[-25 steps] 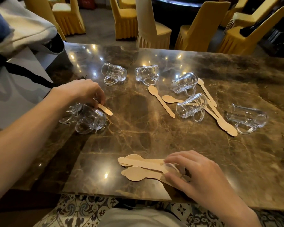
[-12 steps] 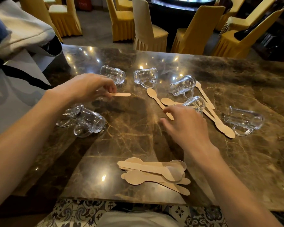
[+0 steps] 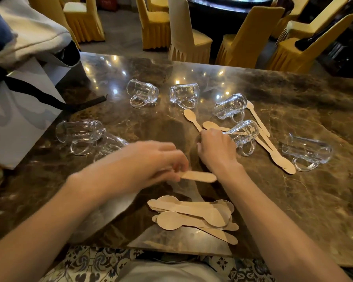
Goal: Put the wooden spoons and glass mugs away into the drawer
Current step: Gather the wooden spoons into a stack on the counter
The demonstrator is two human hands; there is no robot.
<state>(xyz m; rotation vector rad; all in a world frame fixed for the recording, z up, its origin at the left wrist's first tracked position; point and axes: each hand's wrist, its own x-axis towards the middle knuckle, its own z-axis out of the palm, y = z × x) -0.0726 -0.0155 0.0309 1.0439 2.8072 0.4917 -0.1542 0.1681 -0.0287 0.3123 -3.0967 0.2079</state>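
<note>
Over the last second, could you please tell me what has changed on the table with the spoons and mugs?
The left hand, pinching a spoon, carried it from beside the left mugs to the middle, just beyond the pile. The right hand let go of the pile and reached out to a loose spoon by a mug; its grip is hidden. Pile and mugs stayed put.

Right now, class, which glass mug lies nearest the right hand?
The mug lying across the loose spoon handles, right beside the right hand; all others lie farther off.
</note>
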